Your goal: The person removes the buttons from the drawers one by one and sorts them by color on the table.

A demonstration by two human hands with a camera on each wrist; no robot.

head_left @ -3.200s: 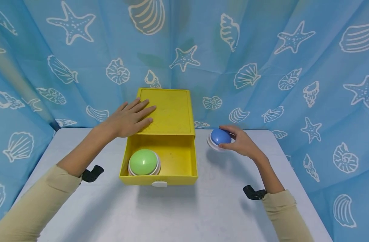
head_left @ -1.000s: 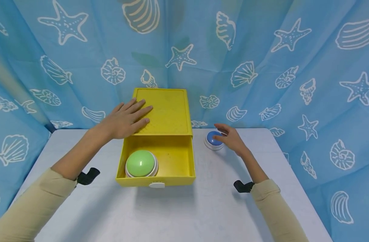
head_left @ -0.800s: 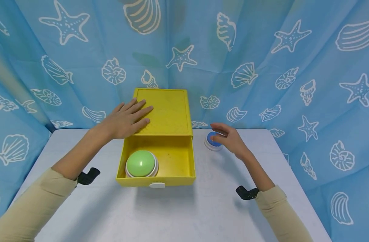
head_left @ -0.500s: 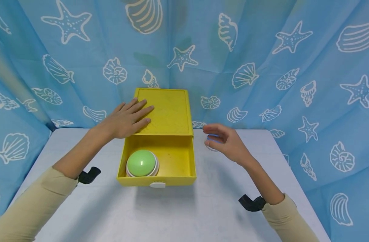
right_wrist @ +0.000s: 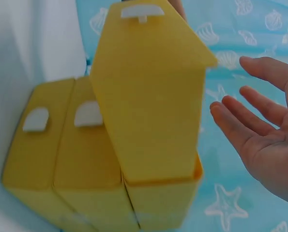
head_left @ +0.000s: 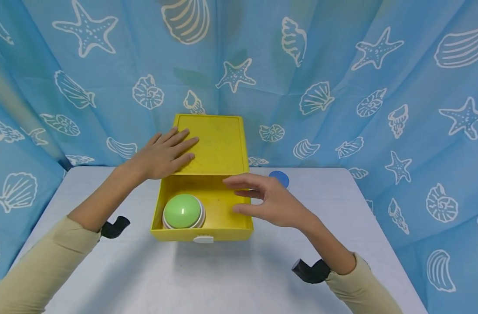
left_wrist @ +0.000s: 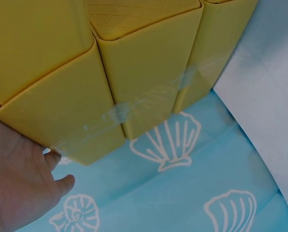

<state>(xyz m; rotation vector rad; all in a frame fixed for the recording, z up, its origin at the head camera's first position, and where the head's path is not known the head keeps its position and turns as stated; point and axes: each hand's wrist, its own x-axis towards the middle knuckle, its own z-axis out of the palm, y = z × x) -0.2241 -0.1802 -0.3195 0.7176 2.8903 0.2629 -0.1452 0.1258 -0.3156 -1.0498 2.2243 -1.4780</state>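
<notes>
A yellow drawer unit (head_left: 221, 141) stands against the curtain, its top drawer (head_left: 232, 235) pulled out. Inside that drawer, at the left, sits a green domed push button (head_left: 182, 210) with a white rim. My left hand (head_left: 158, 156) rests with spread fingers on the unit's top. Over the drawer's right side hovers my right hand (head_left: 276, 200), thumb and fingers apart and holding nothing. Partly hidden behind it, a blue domed push button (head_left: 279, 177) lies on the table. The right wrist view shows the right hand (right_wrist: 274, 137) apart from the yellow drawer.
Two lower drawers (right_wrist: 81, 159) with white handles appear pushed in. A white-covered table (head_left: 215, 283) carries everything. The blue shell-print curtain (head_left: 254, 43) hangs close behind the unit and along both sides.
My right hand has let go of the blue push button, leaving it on the table, and has moved left to the open drawer. The left hand has stayed on the unit.
</notes>
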